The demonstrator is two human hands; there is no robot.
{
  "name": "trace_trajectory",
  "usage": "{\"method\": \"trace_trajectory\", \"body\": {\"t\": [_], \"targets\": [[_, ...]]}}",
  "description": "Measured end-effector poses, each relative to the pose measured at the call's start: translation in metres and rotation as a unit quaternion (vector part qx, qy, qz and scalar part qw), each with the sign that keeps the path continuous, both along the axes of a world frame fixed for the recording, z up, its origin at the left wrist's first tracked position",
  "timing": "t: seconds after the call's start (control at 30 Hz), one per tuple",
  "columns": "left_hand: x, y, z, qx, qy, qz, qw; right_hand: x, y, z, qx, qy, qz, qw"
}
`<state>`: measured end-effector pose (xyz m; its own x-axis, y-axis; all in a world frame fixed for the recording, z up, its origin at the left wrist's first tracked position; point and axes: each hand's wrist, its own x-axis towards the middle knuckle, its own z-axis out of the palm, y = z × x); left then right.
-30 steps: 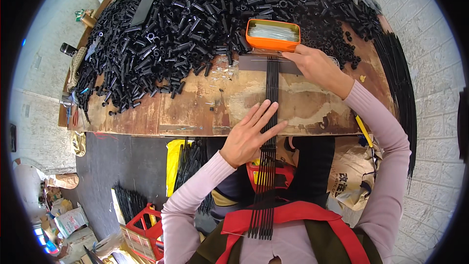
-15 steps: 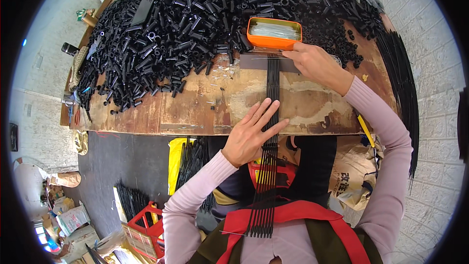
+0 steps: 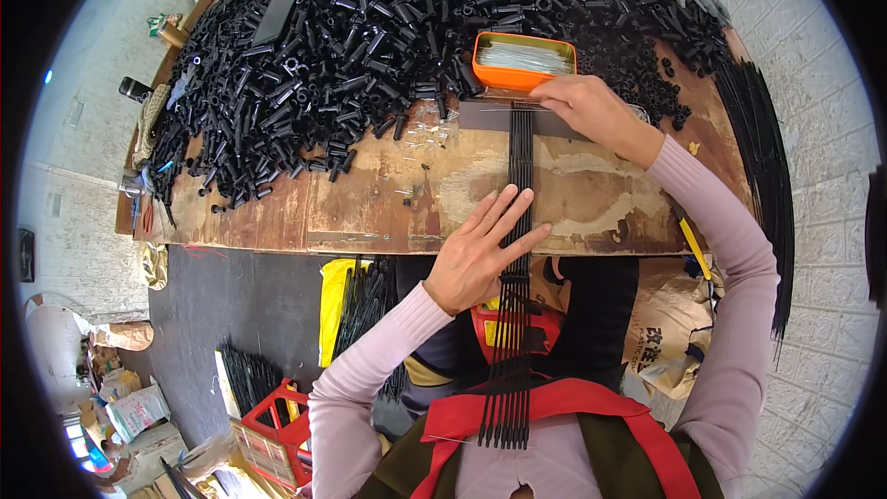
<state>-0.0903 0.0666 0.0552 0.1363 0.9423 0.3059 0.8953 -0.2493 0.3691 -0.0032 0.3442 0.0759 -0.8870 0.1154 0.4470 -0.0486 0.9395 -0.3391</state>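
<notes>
A flat row of thin black rods (image 3: pixel 520 152) runs from the tabletop over its near edge and down toward my lap. My left hand (image 3: pixel 480 249) lies across the row, fingers spread, pressing on the rods. At their far end my right hand (image 3: pixel 601 115) is closed in a pinch. A thin metal wire (image 3: pixel 496 110) lies crosswise at the rod ends and sticks out to the left; its right end is hidden by my right fingers. Just beyond them stands an orange box (image 3: pixel 522 79) of thin metal wires. Another wire (image 3: pixel 448 440) crosses the near rod ends.
A large heap of black tubular parts (image 3: pixel 370 46) covers the back and left of the wooden table (image 3: pixel 370 212). Long black rods (image 3: pixel 762 166) hang along its right side. Beneath are a yellow-handled tool (image 3: pixel 693 245), a paper sack (image 3: pixel 661 333) and a red crate (image 3: pixel 277 434).
My right hand has shifted slightly left and up at the far rod ends. The near rod ends have spread a little to the right. My left hand stays in place.
</notes>
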Motion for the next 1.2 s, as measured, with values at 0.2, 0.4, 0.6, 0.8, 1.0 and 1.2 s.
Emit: {"method": "trace_trajectory", "body": {"t": [0.2, 0.4, 0.6, 0.8, 1.0, 1.2], "targets": [[-0.001, -0.002, 0.000, 0.002, 0.000, 0.002, 1.000, 0.015, 0.002, 0.009, 0.050, -0.077, -0.048, 0.995], [-0.002, 0.000, -0.002, -0.008, 0.045, -0.015, 0.999, 0.016, 0.013, 0.010, 0.032, -0.099, -0.019, 0.994], [-0.004, -0.002, -0.001, -0.009, 0.044, -0.011, 0.999, 0.015, 0.000, 0.009, 0.111, -0.048, -0.016, 0.993], [-0.001, 0.001, -0.003, -0.001, 0.046, -0.017, 0.999, 0.009, 0.002, 0.006, 0.035, -0.027, -0.011, 0.999], [-0.003, -0.009, 0.016, -0.039, 0.039, 0.020, 0.998, 0.019, -0.019, 0.046, -0.029, -0.031, -0.045, 0.998], [-0.049, 0.047, 0.026, 0.060, 0.041, 0.016, 0.997, 0.082, -0.146, 0.065, -0.402, -0.278, 0.275, 0.828]]}}
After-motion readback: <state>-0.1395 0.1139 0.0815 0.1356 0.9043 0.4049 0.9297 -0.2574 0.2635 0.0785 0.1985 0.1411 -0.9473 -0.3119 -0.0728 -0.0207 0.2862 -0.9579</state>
